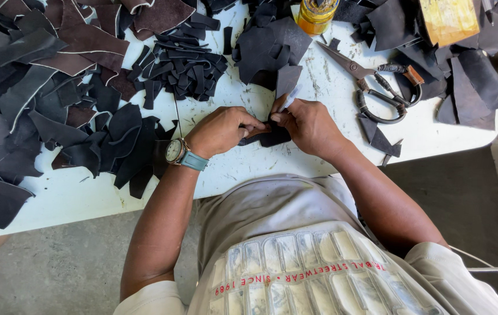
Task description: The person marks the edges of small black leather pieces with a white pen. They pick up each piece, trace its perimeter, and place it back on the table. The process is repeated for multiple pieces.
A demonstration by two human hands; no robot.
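While both hands pinch it, dark leather piece [272, 136] lies flat on white table [249, 163] | left hand [222, 131] clamped on near-left edge — right hand [307, 125] clamped on right, silver pen [289, 98] pointing away | long axis left–right between grips | scissors [377, 84] beyond right hand.

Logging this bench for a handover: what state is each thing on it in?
Left hand: pressing the dark leather piece flat.
Right hand: gripping a pale pen, tip at the piece.
Scissors: blades closed, lying untouched.
Yellow jar: upright; lid unclear.
Cut strips: piled loosely.
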